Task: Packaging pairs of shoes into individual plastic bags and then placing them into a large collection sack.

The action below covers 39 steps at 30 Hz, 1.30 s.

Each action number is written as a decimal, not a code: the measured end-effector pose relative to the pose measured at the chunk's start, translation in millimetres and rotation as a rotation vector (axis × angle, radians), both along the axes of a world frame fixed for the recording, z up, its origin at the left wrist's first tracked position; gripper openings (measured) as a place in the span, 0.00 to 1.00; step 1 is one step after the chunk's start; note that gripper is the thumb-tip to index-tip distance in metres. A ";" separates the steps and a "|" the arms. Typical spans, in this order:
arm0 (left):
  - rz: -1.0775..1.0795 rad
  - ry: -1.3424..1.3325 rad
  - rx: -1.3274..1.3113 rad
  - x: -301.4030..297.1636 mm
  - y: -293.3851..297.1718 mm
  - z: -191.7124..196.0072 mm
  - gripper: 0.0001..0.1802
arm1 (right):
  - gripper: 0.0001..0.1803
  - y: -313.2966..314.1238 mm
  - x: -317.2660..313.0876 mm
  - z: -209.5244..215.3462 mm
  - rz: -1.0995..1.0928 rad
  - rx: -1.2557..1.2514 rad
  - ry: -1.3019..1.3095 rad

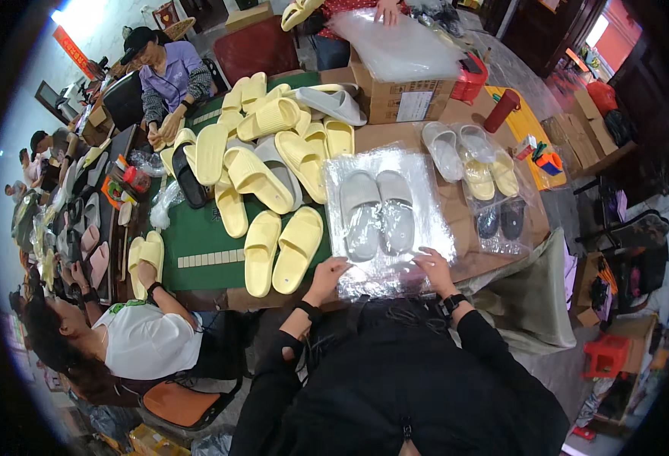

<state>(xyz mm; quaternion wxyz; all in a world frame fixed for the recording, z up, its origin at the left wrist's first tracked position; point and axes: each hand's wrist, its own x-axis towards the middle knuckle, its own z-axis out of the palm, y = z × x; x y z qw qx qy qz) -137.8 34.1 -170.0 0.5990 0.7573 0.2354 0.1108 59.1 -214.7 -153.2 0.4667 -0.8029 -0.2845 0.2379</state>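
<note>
A pair of grey slippers lies side by side, toes away from me, inside a clear plastic bag on a shiny stack of clear plastic bags. My left hand is closed at the near left corner of the plastic, its fingertips pinching the bag's edge. On the other side, my right hand has its thumb and fingers closed on the near right edge of the bag. Left of the stack sits a pair of yellow slippers. Some fingertip detail is lost in the plastic's glare.
A heap of yellow slippers covers the green table mat. Bagged slippers lie to the right, near a red cylinder. A cardboard box stands at the back. Co-workers sit along the left, one holding yellow slippers.
</note>
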 end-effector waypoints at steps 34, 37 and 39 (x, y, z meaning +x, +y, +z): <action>0.573 -0.043 -0.822 62.6 -10.0 2.9 0.16 | 0.16 40.3 28.8 -27.5 -0.826 0.166 0.419; 0.521 0.059 -0.859 61.6 -16.2 -0.8 0.19 | 0.16 34.2 27.7 -33.4 -0.842 0.137 0.458; 0.313 0.078 -0.946 53.9 -16.3 -3.8 0.13 | 0.17 33.2 25.1 -32.5 -0.859 0.059 0.450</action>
